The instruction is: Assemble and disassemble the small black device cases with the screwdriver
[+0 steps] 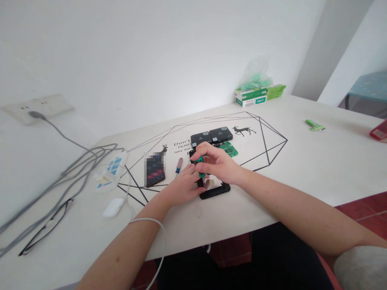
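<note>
My right hand (pixel 216 163) is closed around the green handle of a screwdriver (pixel 200 166), which stands roughly upright. Its tip is hidden behind my fingers. Below it lies a black plastic casing (pixel 215 192) with a pale part inside. My left hand (pixel 185 185) grips the casing's left edge, its thumb at the near side and its fingers close to the screwdriver. Just beyond my right hand is a green circuit board (pixel 230 149). Two black square boxes, a left one (pixel 200 139) and a right one (pixel 221 134), sit side by side behind it.
Left of my hands lie a second screwdriver (pixel 179 165) and a phone (pixel 155 169). Further left are a white earbud case (pixel 114 207), a compartment box (pixel 110 172), glasses (pixel 46 227) and grey cables (pixel 87 161). A white cable (pixel 161 229) crosses my left forearm. Green boxes (pixel 252 96) stand against the wall.
</note>
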`<act>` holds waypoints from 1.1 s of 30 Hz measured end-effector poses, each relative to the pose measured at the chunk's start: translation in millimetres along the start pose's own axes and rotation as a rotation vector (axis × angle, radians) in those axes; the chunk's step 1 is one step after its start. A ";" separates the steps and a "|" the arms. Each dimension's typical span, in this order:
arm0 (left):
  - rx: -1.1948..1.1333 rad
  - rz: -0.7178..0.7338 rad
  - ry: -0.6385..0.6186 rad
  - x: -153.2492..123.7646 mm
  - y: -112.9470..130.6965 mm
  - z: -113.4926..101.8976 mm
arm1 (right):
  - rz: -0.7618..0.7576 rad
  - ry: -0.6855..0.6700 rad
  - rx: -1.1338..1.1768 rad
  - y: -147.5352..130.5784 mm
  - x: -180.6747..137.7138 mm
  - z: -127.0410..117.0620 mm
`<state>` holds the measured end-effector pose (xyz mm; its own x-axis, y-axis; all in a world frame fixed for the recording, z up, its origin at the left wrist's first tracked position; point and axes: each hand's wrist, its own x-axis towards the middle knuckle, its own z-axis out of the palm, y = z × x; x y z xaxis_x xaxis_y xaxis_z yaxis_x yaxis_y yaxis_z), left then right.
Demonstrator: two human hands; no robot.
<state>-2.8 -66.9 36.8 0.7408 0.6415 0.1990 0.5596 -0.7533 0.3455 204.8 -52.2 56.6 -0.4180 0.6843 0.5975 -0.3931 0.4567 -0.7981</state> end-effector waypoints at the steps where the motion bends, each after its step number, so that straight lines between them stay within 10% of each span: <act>1: 0.005 -0.001 -0.001 0.1 0.1 -0.3 | 0.024 0.009 0.042 -0.7 0.3 -0.4; 13: 0.057 -0.051 -0.026 -0.4 -5.6 -0.4 | 0.308 -0.015 0.338 -8.9 -2.3 -0.1; 20: -0.001 -0.113 -0.063 -2.9 -8.9 2.1 | 0.248 0.187 0.260 -6.4 2.4 -5.9; 33: 0.018 -0.029 -0.014 0.1 -3.8 -2.3 | 0.263 0.065 0.285 -5.6 -1.2 2.1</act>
<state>-5.7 -63.6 37.7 0.7293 0.6611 0.1762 0.5875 -0.7371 0.3340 205.9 -56.7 60.5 -0.4859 0.7954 0.3622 -0.4946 0.0914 -0.8643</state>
